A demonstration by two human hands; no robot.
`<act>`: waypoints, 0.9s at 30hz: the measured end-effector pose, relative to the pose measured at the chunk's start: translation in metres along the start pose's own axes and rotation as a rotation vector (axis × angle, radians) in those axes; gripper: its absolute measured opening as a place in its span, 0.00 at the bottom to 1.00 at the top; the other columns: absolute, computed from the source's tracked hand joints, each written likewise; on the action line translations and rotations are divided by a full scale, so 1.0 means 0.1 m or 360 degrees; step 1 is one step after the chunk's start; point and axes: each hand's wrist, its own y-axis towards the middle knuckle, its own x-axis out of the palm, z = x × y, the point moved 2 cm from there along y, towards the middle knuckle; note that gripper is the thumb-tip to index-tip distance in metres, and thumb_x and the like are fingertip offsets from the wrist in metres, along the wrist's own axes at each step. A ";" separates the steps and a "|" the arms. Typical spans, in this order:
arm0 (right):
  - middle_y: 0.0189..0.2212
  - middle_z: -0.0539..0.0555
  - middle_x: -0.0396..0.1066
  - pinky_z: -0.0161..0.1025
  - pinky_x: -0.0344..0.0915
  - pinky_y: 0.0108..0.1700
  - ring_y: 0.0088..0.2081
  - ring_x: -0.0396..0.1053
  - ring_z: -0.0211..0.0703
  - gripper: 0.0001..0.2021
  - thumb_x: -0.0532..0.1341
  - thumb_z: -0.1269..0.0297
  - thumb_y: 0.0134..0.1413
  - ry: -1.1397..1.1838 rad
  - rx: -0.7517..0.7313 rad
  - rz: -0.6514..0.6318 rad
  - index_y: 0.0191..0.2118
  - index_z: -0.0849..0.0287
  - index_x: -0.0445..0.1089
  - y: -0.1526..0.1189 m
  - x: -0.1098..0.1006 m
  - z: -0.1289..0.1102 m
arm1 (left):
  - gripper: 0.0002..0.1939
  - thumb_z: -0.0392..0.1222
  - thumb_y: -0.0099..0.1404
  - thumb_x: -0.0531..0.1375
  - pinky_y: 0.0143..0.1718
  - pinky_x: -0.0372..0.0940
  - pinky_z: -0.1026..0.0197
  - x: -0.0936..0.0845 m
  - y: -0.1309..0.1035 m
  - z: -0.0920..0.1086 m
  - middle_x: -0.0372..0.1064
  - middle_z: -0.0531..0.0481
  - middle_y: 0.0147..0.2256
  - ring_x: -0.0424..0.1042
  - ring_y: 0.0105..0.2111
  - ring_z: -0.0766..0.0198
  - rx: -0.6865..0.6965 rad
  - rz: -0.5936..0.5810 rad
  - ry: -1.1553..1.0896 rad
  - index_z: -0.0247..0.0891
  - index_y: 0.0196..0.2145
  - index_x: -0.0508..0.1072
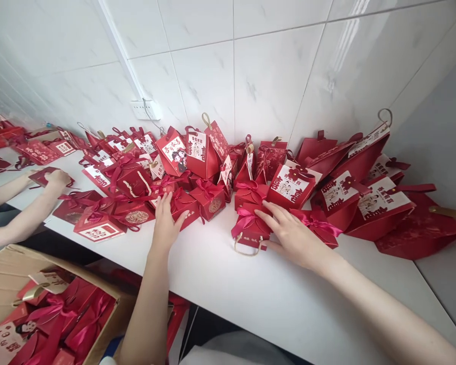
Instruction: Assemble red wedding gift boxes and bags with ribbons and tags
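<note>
My left hand (166, 223) rests against a red ribboned box (184, 210) in the middle of the table, thumb apart from the fingers. My right hand (287, 230) lies with spread fingers at the side of a small red box with a rope handle (251, 235) and a pink bow. Beside the left hand sits another bow-tied box (210, 200) with a gold round print. Behind the right hand stands a red box with a white printed front (292, 186). The undersides of both hands are hidden.
Many red gift boxes (382, 203) line the tiled wall on the white table (220, 276). A cardboard carton (114, 291) full of red boxes is at lower left. Another person's hands (57, 178) hold a flat red piece at left. A wall socket (146, 109) is behind.
</note>
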 end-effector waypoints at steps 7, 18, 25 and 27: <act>0.60 0.62 0.63 0.61 0.56 0.62 0.60 0.61 0.60 0.32 0.62 0.57 0.52 -0.0186 0.0295 -0.0126 0.63 0.58 0.59 -0.20 -0.22 0.37 | 0.29 0.46 0.67 0.55 0.63 0.49 0.40 -0.06 -0.08 0.02 0.45 0.36 0.66 0.45 0.67 0.43 0.0005 0.0286 0.0378 0.39 0.64 0.59; 0.60 0.64 0.61 0.57 0.67 0.54 0.57 0.64 0.61 0.29 0.60 0.57 0.50 0.0007 0.0348 -0.0331 0.58 0.60 0.65 -0.37 -0.20 0.64 | 0.24 0.37 0.67 0.50 0.54 0.60 0.38 -0.25 -0.15 -0.20 0.54 0.40 0.64 0.59 0.59 0.42 -0.0392 0.0249 0.0568 0.42 0.59 0.66; 0.61 0.60 0.60 0.51 0.69 0.53 0.59 0.61 0.64 0.37 0.64 0.65 0.39 0.0172 0.0412 -0.0377 0.61 0.54 0.63 -0.47 -0.20 0.80 | 0.33 0.29 0.59 0.52 0.64 0.51 0.47 -0.34 -0.08 -0.44 0.47 0.35 0.64 0.51 0.65 0.49 -0.0360 0.0508 0.0225 0.36 0.63 0.58; 0.57 0.61 0.64 0.52 0.71 0.49 0.55 0.65 0.67 0.36 0.66 0.64 0.38 0.0186 0.0446 -0.0383 0.59 0.50 0.65 -0.55 -0.20 0.87 | 0.36 0.33 0.59 0.54 0.67 0.46 0.46 -0.37 -0.11 -0.51 0.41 0.33 0.66 0.44 0.67 0.49 -0.0433 0.0697 0.0173 0.32 0.65 0.51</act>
